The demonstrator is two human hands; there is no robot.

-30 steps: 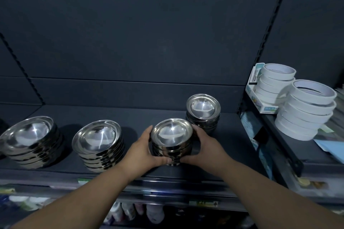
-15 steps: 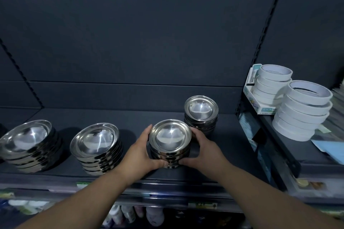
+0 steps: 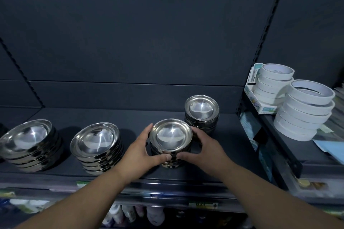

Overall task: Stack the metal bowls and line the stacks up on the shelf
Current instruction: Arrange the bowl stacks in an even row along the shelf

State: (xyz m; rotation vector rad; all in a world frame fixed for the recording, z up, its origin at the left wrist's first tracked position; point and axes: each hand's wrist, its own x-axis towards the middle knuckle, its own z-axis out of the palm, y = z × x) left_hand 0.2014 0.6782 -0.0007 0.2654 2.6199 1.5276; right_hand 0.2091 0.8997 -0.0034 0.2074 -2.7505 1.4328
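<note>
A small stack of metal bowls (image 3: pixel 170 135) stands near the front of the dark shelf (image 3: pixel 130 117). My left hand (image 3: pixel 138 151) grips its left side and my right hand (image 3: pixel 204 148) grips its right side, thumbs meeting at the front of the stack. Behind it to the right stands another small bowl stack (image 3: pixel 202 110), nearer the back panel. Two stacks of wider bowls sit to the left: one in the middle left (image 3: pixel 95 142) and one at the far left (image 3: pixel 28 140), both leaning slightly.
White tape rolls (image 3: pixel 305 109) are piled on the neighbouring shelf to the right, with a second pile (image 3: pixel 273 83) in a box behind. A slotted upright post (image 3: pixel 260 48) divides the shelves. Bottles (image 3: pixel 130 214) stand on the lower shelf below.
Both hands stay on the small front stack; it has shifted only slightly, and the view has drifted a little.
</note>
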